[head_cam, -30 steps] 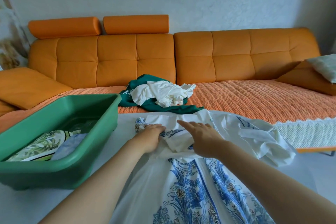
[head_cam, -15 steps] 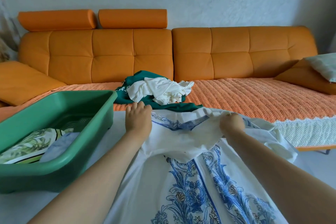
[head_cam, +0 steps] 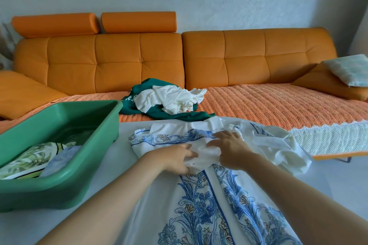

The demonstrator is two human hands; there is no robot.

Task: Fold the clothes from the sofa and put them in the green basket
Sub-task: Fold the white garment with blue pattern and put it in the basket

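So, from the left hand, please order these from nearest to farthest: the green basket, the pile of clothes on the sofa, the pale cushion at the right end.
From the left hand:
1. Green basket, on the table to its left.
2. Pile of clothes, beyond it on the sofa seat.
3. Pale cushion, at the sofa's far right end.

White garment with blue floral print [head_cam: 209, 201] is spread flat on the counter at 6 o'clock, top end bunched up. Green basket [head_cam: 59, 181] sits at 9 o'clock with a couple of folded pieces inside. Crumpled white and green clothes [head_cam: 167, 99] are piled on the orange sofa [head_cam: 258, 57] at 12.
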